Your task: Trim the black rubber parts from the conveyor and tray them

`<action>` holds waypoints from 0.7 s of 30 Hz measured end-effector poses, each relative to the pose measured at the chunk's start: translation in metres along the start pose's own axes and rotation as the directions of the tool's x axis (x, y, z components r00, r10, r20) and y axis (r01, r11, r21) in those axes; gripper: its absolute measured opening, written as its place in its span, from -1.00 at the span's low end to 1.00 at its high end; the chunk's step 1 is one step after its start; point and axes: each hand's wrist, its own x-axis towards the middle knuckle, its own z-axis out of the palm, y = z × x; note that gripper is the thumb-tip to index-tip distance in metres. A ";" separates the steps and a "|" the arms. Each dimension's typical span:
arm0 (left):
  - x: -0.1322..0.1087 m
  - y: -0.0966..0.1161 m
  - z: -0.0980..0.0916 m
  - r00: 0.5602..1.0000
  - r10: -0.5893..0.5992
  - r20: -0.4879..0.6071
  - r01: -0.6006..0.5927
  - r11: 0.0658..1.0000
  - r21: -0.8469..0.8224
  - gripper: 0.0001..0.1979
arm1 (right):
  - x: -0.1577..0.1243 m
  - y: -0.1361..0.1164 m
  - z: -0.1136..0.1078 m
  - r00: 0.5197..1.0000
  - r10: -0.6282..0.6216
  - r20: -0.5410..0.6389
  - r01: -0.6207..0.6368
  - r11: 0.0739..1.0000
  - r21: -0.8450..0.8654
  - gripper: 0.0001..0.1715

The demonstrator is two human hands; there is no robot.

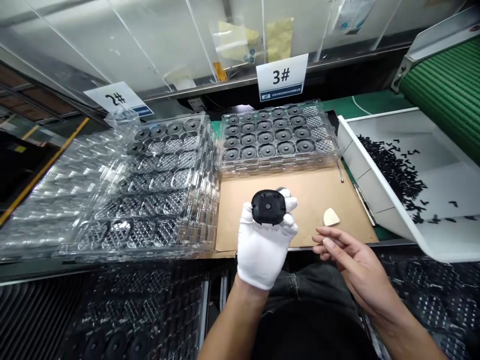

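Left hand [262, 250]: white cotton glove, forearm rising from lower centre, palm up toward the camera, held above the front edge of the cardboard sheet [311, 192].
Left fingers [290, 204]: curled round the right edge of the part, thumb [244, 212] on its left edge - a cradling grip.
Part: black plastic part [268, 207], rounded-square, small centre hole, lying in the left palm. Small metallic glint at its top edge, too small to identify.
Right hand [352, 255]: bare, forearm in from lower right, palm inward, raised beside the left hand, not touching it.
Right fingers [330, 239]: loosely curled and slightly spread, pinching nothing.
Nearest right hand: cream wedge [331, 217] on the cardboard, just beyond the fingertips - not touching.
Ahead: transparent blister tray [277, 165] loaded with round black parts, under the "3#" card [282, 76].
Left side: stacked transparent trays [150, 220], black parts in the far row, under the "2#" card [118, 98].
Right side: white bin [360, 160] holding loose small black pieces [393, 170] - green conveyor belt [446, 95] behind.
Below: more stacked trays [131, 310], beside the person's dark trousers [300, 295].
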 end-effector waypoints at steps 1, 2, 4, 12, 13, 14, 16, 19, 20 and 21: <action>0.001 -0.002 -0.002 0.999 0.048 -0.024 -0.045 0.994 0.098 -0.50 | 0.000 0.001 0.000 1.000 0.001 0.007 -0.001 1.000 0.000 -0.49; 0.002 -0.004 -0.005 0.990 0.129 -0.048 -0.115 0.966 0.233 -0.48 | 0.000 0.002 0.000 1.000 0.000 0.018 0.000 1.000 0.003 -0.50; 0.003 -0.009 -0.014 0.942 0.331 -0.059 -0.255 0.817 0.516 -0.52 | -0.001 0.005 0.001 0.999 -0.010 0.049 0.009 1.000 0.019 -0.51; 0.004 -0.036 -0.056 0.705 0.334 0.626 -0.386 -0.559 0.734 -0.23 | 0.003 0.005 0.012 0.994 -0.078 0.072 0.068 0.989 0.131 -0.47; 0.006 -0.038 -0.057 0.708 0.299 0.640 -0.380 -0.603 0.702 -0.23 | 0.003 0.004 0.012 0.995 -0.075 0.065 0.065 0.988 0.141 -0.48; 0.007 -0.040 -0.056 0.711 0.276 0.647 -0.369 -0.637 0.677 -0.23 | 0.004 0.003 0.011 0.996 -0.071 0.057 0.063 0.988 0.144 -0.50; 0.008 -0.044 -0.054 0.710 0.237 0.663 -0.360 -0.687 0.631 -0.26 | 0.005 0.003 0.009 0.997 -0.065 0.035 0.060 0.989 0.133 -0.52; 0.011 -0.049 -0.058 0.696 0.194 0.691 -0.369 -0.729 0.576 -0.34 | 0.008 0.010 0.006 0.998 -0.061 0.007 0.060 0.993 0.106 -0.52; 0.012 -0.051 -0.063 0.684 0.192 0.704 -0.369 -0.741 0.561 -0.36 | 0.011 0.014 0.006 0.998 -0.064 0.013 0.062 0.993 0.105 -0.52; 0.014 -0.052 -0.068 0.665 0.194 0.721 -0.370 -0.753 0.544 -0.37 | 0.015 0.018 0.006 0.997 -0.069 0.024 0.066 0.992 0.108 -0.51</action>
